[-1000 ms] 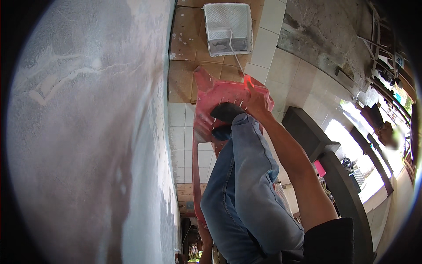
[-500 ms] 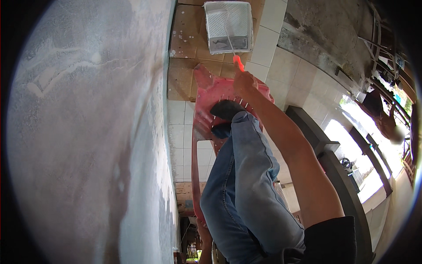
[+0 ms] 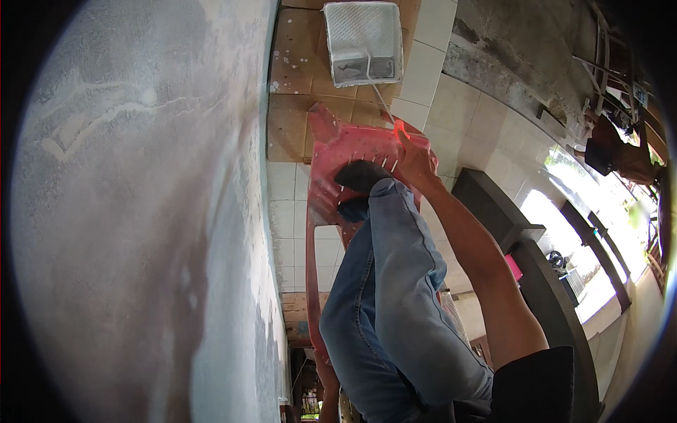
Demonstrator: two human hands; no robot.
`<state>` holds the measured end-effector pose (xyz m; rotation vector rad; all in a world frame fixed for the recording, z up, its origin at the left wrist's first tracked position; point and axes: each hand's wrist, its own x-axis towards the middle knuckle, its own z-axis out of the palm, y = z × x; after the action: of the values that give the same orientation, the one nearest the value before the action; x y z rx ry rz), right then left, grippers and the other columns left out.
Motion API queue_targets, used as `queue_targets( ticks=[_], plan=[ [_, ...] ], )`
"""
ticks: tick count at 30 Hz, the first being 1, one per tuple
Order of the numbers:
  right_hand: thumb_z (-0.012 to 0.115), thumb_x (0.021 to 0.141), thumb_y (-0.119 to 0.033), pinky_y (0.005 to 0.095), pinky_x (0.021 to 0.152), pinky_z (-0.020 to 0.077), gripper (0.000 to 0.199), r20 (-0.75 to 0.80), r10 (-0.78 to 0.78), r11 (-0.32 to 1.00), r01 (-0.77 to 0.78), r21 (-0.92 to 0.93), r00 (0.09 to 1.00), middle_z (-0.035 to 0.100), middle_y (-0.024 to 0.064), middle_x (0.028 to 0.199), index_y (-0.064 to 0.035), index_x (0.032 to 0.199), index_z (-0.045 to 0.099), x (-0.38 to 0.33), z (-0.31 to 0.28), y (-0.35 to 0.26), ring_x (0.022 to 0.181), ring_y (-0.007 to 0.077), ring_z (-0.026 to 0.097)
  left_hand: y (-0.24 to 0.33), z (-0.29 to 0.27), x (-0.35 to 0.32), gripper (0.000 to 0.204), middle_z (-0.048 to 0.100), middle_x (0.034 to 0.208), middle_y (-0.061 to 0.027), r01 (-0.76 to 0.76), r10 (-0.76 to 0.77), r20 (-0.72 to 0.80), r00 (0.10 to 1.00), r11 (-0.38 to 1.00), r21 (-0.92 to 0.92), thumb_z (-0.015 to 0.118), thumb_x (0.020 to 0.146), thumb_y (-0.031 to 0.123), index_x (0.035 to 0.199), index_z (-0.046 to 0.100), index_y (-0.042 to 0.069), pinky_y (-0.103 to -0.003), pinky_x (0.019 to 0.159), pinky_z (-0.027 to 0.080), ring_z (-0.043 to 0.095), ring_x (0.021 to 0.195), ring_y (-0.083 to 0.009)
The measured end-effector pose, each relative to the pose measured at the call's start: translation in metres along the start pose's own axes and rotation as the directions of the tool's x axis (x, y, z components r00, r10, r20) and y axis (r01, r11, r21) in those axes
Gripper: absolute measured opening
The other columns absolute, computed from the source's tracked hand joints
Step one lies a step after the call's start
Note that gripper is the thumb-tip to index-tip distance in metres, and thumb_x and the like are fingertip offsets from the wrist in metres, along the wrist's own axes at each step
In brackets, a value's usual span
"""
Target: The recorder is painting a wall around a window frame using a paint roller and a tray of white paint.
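Observation:
My right hand [image 3: 416,161] is closed round the orange handle [image 3: 400,130] of a paint roller. Its thin metal rod [image 3: 379,95] runs up into a white paint tray [image 3: 399,42], where the roller end lies over the ribbed slope, hard to make out against it. Dark grey paint or shadow shows in the tray's near well. At the bottom edge my left hand [image 3: 326,374] is wrapped round the edge of a red plastic chair [image 3: 326,151], its fingers partly hidden. My feet [image 3: 361,176], in dark coverings, rest on the chair's slotted seat.
Close on the left rises a patchy grey-white wall [image 3: 134,211]. Paint-spotted cardboard [image 3: 289,120] lies under the tray on pale floor tiles [image 3: 282,218]. A dark ledge [image 3: 493,204] stands at right, and another person [image 3: 620,151] is at the far right.
My right hand has drawn back toward me and slightly right, pulling the roller's handle and rod with it. The left hand stays on the chair. The other person has shifted.

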<state>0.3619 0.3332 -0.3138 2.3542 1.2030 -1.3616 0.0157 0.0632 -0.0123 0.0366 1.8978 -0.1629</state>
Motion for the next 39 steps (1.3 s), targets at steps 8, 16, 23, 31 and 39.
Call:
queue_targets(
  ticks=[8,16,23,31,39],
  plan=[
    [0.041,0.095,-0.03,0.0503,0.087,0.046,0.051,-0.098,-0.009,0.987,-0.006,-0.159,0.995,0.063,0.026,0.104,-0.0269,0.144,0.027,0.089,-0.014,-0.047,0.099,0.0419,0.061,-0.021,0.0,0.006,0.047,0.051,0.128,-0.0154,-0.13,0.127,0.036,0.991,0.983,0.126,0.048,0.097,0.024,0.135,0.033,0.001,-0.036,0.089,0.049,0.054,0.111,-0.0255],
    [0.048,0.088,-0.02,0.0514,0.08,0.0489,0.07,-0.085,-0.109,0.986,0.097,-0.139,0.99,0.064,0.0252,0.098,-0.0233,0.148,0.013,0.06,0.032,-0.044,0.091,0.0427,0.062,-0.011,0.0,0.0,0.05,0.055,0.123,-0.0135,-0.102,0.104,-0.049,0.993,0.994,0.034,0.062,0.082,0.001,0.127,0.038,0.003,-0.034,0.086,0.049,0.056,0.108,-0.0244],
    [0.045,0.091,-0.026,0.0495,0.082,0.0482,0.059,0.03,-0.012,1.0,0.011,0.025,0.999,0.063,0.0268,0.096,-0.027,0.146,0.022,0.01,0.026,-0.029,0.092,0.0419,0.062,-0.034,-0.012,0.007,0.049,0.055,0.122,-0.0131,0.076,-0.09,-0.004,0.996,0.857,-0.509,0.043,0.097,0.038,0.131,0.041,0.002,-0.036,0.091,0.046,0.056,0.108,-0.0238],
    [0.042,0.094,-0.028,0.0447,0.081,0.0515,0.051,-0.174,-0.043,0.994,0.025,-0.106,0.984,0.065,0.0217,0.102,-0.0149,0.142,0.031,0.109,-0.014,-0.024,0.09,0.0392,0.063,-0.037,-0.004,0.011,0.056,0.061,0.105,-0.0092,0.141,-0.164,-0.01,0.986,0.873,-0.467,0.023,0.1,0.047,0.112,0.051,0.0,-0.029,0.078,0.049,0.061,0.089,-0.0163],
    [0.045,0.091,-0.029,0.0496,0.086,0.0476,0.055,-0.116,-0.046,0.991,0.03,-0.133,0.992,0.062,0.0277,0.103,-0.0192,0.144,0.03,0.071,0.007,0.007,0.094,0.0465,0.06,-0.02,0.004,0.013,0.032,0.06,0.098,-0.0077,0.06,-0.055,0.023,0.998,0.904,-0.424,0.035,0.101,0.031,0.11,0.045,0.002,-0.028,0.077,0.047,0.059,0.087,-0.014]
  ],
)
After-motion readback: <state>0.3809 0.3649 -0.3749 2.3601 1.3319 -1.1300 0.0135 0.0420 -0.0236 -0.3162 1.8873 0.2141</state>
